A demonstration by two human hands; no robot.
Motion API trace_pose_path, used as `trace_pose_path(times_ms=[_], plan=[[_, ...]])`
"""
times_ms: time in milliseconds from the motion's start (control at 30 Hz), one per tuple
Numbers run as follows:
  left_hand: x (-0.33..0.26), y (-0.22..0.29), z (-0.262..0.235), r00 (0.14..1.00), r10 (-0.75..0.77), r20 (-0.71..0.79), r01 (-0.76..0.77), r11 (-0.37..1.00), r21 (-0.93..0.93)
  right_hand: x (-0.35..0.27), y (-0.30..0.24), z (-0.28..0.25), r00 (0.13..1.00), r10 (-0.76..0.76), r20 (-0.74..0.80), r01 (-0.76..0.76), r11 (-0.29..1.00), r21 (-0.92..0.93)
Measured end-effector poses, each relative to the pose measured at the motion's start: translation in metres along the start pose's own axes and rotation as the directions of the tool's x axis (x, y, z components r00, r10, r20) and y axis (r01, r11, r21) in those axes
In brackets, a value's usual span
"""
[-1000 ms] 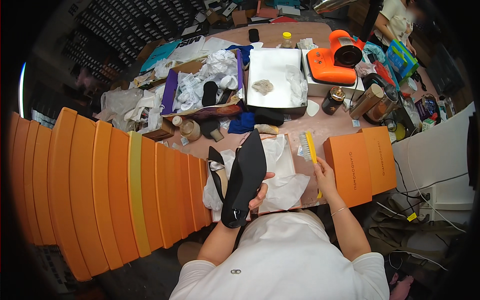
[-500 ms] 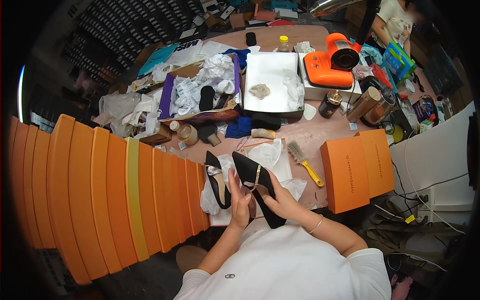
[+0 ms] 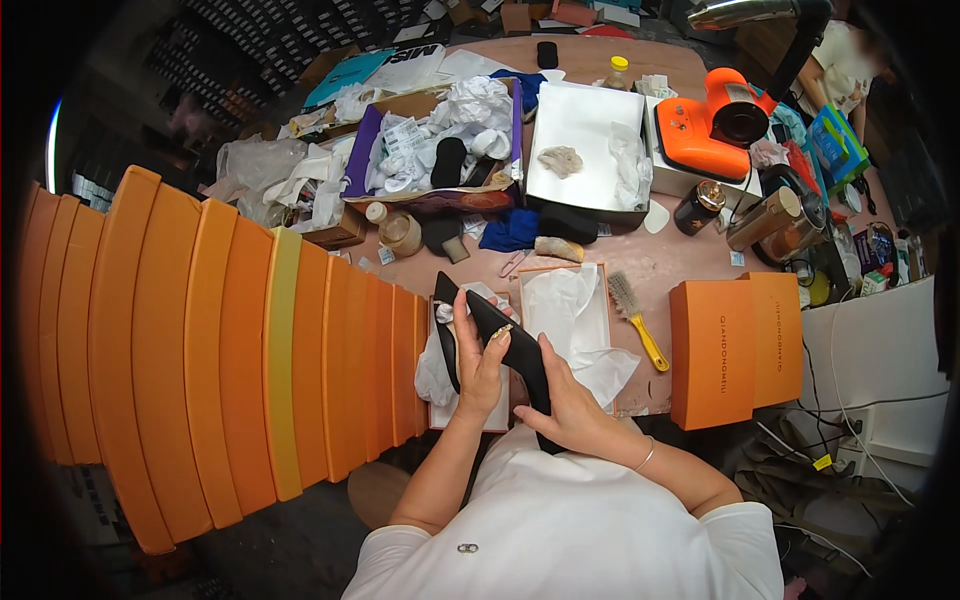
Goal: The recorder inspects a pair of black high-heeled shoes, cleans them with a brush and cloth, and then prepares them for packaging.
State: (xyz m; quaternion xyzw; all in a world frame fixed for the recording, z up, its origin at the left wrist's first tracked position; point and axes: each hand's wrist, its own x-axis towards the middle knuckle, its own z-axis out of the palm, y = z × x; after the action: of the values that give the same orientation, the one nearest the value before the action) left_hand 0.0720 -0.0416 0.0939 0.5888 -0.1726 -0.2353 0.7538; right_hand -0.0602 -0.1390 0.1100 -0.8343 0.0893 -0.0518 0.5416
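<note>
A black pointed shoe with a gold trim is held in both hands in front of my white shirt. My left hand grips it near the toe, thumb lying by the gold trim. My right hand holds the rear part, thumb on the near side and fingers along the other. Just left of it, a second black shoe lies on white tissue in a shallow shoebox, partly hidden by my left hand. Beside that, white tissue paper spreads over another open box part.
Stacked orange shoeboxes rise at my left; more orange boxes lie right. A yellow-handled brush rests between. Behind are a purple box of crumpled paper, a white box, a bottle and an orange device.
The held shoe has been turned, so less of its upper shows. My left fingers have moved from beside it to a grip around its front. The whole view has shifted slightly.
</note>
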Motion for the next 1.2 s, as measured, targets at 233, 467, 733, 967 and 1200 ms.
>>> trace_pose_path(times_ms=[233, 467, 733, 967, 1200], plan=[[-0.007, -0.002, 0.004, 0.997, 0.032, -0.071, -0.025, 0.994, 0.105, -0.005, -0.002, 0.006, 0.999, 0.035, -0.007, -0.035, 0.999, 0.025], [-0.01, 0.005, 0.004, 0.997, 0.077, 0.005, -0.075, 0.959, 0.274, -0.004, -0.002, 0.005, 0.999, 0.049, 0.011, -0.049, 0.998, 0.046], [0.046, -0.01, -0.017, 1.0, -0.009, -0.007, 0.009, 0.995, 0.102, 0.024, 0.0, 0.015, 0.999, -0.019, 0.032, 0.016, 0.995, 0.103], [0.004, -0.018, -0.047, 0.963, -0.268, -0.036, 0.248, 0.928, -0.277, 0.025, 0.003, -0.013, 0.878, 0.036, 0.477, -0.19, 0.941, 0.279], [-0.007, -0.023, -0.054, 0.915, -0.345, -0.208, 0.251, 0.893, -0.374, 0.18, 0.11, 0.019, 0.97, 0.227, 0.087, -0.243, 0.888, 0.39]])
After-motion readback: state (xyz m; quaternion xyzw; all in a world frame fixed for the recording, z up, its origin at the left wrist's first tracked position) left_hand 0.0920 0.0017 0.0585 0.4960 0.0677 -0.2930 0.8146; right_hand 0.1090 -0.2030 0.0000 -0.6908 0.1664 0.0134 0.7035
